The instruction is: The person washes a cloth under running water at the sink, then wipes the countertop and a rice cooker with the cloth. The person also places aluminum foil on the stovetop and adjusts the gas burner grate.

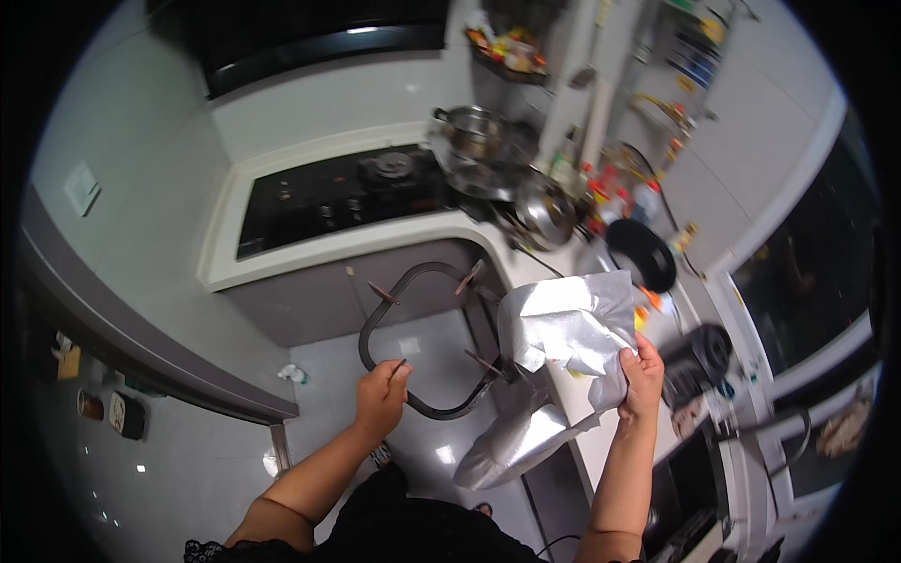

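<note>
My left hand [383, 396] is closed on a black stove grate [366, 330], a rounded ring with several short prongs. The grate hangs upright over the tiled floor, in front of the lower cabinets. In my right hand [643, 380] a large crumpled sheet of aluminium foil [563, 314] is pinched along its right edge. The foil sags down in a long fold toward the left, partly covering the counter edge and the right side of the grate.
A black glass gas hob [343, 197] is set in the white counter [375, 230] ahead. To its right stand a steel pot [472, 133], a lidded steel pan [544, 211], bottles [615, 192] and a black round vessel [641, 255]. A black appliance [697, 361] sits beyond my right hand.
</note>
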Motion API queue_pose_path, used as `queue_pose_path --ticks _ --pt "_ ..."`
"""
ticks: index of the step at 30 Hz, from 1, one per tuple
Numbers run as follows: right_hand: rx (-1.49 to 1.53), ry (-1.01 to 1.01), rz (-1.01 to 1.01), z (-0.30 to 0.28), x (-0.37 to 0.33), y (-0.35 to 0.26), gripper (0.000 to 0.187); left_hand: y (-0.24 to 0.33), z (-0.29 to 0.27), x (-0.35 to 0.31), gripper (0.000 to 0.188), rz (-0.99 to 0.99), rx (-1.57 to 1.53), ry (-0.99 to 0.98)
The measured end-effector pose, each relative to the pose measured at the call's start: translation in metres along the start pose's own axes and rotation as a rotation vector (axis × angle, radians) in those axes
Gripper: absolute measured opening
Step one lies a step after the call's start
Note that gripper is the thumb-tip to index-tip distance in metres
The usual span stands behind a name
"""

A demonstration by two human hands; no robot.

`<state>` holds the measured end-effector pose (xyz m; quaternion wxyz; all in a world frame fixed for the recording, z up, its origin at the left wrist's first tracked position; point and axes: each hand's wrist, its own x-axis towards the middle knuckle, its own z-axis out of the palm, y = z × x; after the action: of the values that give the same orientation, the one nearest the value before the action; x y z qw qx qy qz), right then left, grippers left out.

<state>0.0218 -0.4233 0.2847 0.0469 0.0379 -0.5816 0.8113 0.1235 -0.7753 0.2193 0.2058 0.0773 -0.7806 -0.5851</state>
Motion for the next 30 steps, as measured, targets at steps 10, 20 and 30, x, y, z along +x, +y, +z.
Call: queue_pose_path --ticks 10,20,30 --pt "0.024 -0.199 0.110 0.262 0.160 0.148 0.041 -0.075 -0.191 0.147 0.023 -0.219 0.182 0.363" --pt "0.110 -0.468 0.190 0.444 0.328 0.272 0.041 -0.163 -0.259 0.284 0.022 -0.220 0.221 0.675" --pt "0.180 -0.773 0.374 0.647 0.455 0.371 0.036 -0.212 -0.299 0.338 0.024 -0.452 0.181 0.909"
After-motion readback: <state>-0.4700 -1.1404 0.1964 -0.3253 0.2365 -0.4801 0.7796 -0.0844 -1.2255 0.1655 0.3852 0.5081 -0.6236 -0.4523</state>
